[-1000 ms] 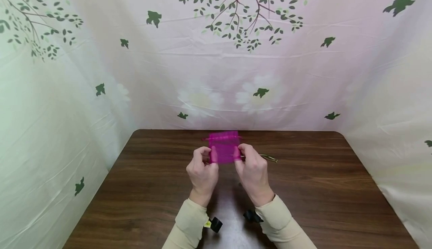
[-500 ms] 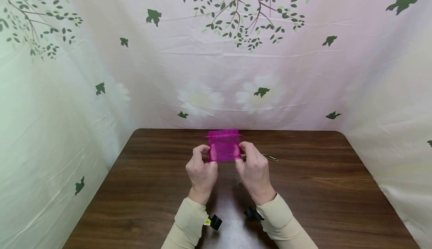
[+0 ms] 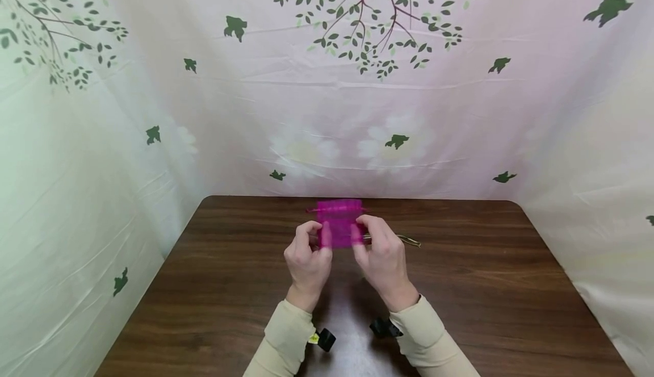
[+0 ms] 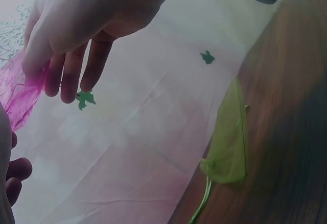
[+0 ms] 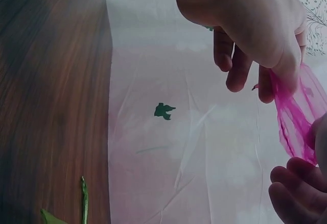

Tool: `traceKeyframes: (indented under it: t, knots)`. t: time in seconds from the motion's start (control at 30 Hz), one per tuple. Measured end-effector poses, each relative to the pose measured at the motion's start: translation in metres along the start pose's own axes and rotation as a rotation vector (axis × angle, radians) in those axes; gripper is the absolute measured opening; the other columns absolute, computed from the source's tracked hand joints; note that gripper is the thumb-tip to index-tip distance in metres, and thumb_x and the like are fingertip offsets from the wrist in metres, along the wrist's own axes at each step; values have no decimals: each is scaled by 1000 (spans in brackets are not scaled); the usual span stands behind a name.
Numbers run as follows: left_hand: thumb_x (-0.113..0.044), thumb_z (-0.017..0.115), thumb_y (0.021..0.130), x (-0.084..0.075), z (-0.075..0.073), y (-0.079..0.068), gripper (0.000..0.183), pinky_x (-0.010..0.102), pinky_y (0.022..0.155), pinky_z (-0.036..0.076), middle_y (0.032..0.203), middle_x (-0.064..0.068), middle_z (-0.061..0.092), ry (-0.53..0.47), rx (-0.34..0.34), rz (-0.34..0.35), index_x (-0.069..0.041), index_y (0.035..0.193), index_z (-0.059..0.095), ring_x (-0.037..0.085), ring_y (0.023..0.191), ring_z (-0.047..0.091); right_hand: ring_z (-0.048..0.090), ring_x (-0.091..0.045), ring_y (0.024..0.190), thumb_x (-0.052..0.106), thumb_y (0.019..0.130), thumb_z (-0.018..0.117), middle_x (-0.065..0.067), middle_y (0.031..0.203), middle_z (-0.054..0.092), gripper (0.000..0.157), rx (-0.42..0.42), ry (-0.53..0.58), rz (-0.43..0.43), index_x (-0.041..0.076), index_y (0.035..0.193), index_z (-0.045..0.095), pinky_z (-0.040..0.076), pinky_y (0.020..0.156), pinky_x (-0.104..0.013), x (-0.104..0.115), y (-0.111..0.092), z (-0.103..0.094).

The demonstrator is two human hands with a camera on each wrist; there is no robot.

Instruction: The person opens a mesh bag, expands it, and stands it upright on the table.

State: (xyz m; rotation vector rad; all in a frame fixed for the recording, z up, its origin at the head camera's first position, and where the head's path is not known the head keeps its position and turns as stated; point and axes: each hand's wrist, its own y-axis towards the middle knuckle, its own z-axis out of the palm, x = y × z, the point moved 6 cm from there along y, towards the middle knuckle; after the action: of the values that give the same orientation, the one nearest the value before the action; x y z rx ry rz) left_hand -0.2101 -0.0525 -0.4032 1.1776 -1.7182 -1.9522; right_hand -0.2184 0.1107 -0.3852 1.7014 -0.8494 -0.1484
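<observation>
A sheer magenta drawstring pouch [image 3: 339, 218] is held up between both hands over the far part of the table, its drawstring end away from me. My left hand [image 3: 308, 260] pinches its left edge between thumb and index finger. On the opposite edge my right hand [image 3: 382, 260] pinches it the same way. Both thumbs show through the thin fabric in the head view. The other fingers of each hand curl loosely away from the cloth, as the left hand [image 4: 97, 17] shows in the left wrist view. From the right wrist, the pouch [image 5: 299, 114] looks stretched and creased.
A green drawstring pouch [image 4: 230, 137] lies on the wooden table [image 3: 485, 286] beyond the hands; its cord [image 3: 409, 241] sticks out right of the right hand. A printed fabric backdrop [image 3: 327, 110] rises behind the table and along its sides. Black wrist cameras [image 3: 326, 340] hang beneath the sleeves.
Both hands keep their pinch on the magenta pouch. The right fingertips have shifted slightly left, so the hands stand a little closer together.
</observation>
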Motion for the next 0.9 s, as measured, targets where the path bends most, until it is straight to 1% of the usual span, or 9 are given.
traceKeyframes:
  t: [0.17, 0.27, 0.43, 0.5, 0.6, 0.67, 0.73, 0.83, 0.9]
  knots:
    - [-2, 79, 85, 0, 1, -1, 16, 22, 45, 49, 68, 4, 67, -18, 26, -2, 0, 95, 66, 13, 50, 62, 70, -22, 78, 7, 92, 72, -13, 96, 71, 18, 24, 22, 19, -1, 107, 69, 61, 66, -38, -1, -1, 0]
    - [-3, 79, 86, 0, 2, -1, 20, 21, 46, 50, 71, 5, 68, -55, 68, -1, 0, 100, 66, 13, 50, 62, 71, -21, 79, 9, 92, 73, -12, 100, 72, 22, 62, 63, 45, -2, 111, 69, 61, 66, -38, -3, -2, -1]
    - [-8, 80, 85, 2, 3, 0, 30, 20, 48, 53, 77, 6, 70, -157, 193, 1, 1, 110, 65, 13, 55, 65, 70, -19, 84, 15, 87, 78, -10, 105, 70, 38, 122, 149, 82, -2, 120, 66, 61, 66, -33, -10, -1, -4]
    - [-14, 80, 85, 4, 3, 1, 36, 21, 49, 54, 80, 5, 70, -178, 246, 9, 0, 114, 65, 14, 57, 66, 70, -20, 86, 17, 85, 81, -10, 107, 70, 46, 147, 193, 93, -2, 123, 65, 62, 66, -32, -12, -1, -5]
    - [-25, 79, 88, 6, 3, 1, 44, 22, 50, 54, 90, 6, 70, -203, 312, 18, 0, 121, 64, 15, 61, 67, 71, -21, 88, 17, 83, 84, -9, 108, 68, 51, 187, 274, 114, -1, 126, 63, 63, 64, -34, -14, -2, -5]
    - [-30, 76, 91, 8, 3, 1, 47, 22, 51, 54, 99, 8, 70, -229, 346, 18, -1, 125, 64, 17, 63, 68, 72, -22, 89, 15, 84, 83, -9, 108, 69, 50, 205, 323, 130, -1, 127, 64, 64, 63, -37, -16, -2, -5]
    - [-27, 72, 95, 10, 3, 1, 43, 22, 52, 54, 107, 11, 70, -272, 366, 18, 0, 127, 64, 18, 65, 68, 72, -22, 90, 13, 88, 79, -8, 109, 70, 43, 210, 337, 144, 1, 127, 65, 64, 64, -38, -18, -2, -5]
    - [-11, 66, 100, 12, 1, 2, 29, 21, 55, 56, 115, 16, 71, -323, 363, 19, 2, 126, 66, 20, 67, 69, 72, -18, 88, 10, 96, 72, -6, 106, 72, 28, 196, 308, 170, 3, 123, 69, 63, 66, -31, -20, -1, -5]
    - [2, 63, 99, 14, 0, 2, 24, 21, 57, 56, 116, 18, 72, -344, 347, 11, 3, 122, 68, 22, 68, 70, 71, -14, 84, 8, 100, 68, -4, 101, 73, 19, 180, 283, 194, 4, 119, 71, 61, 67, -25, -21, 1, -5]
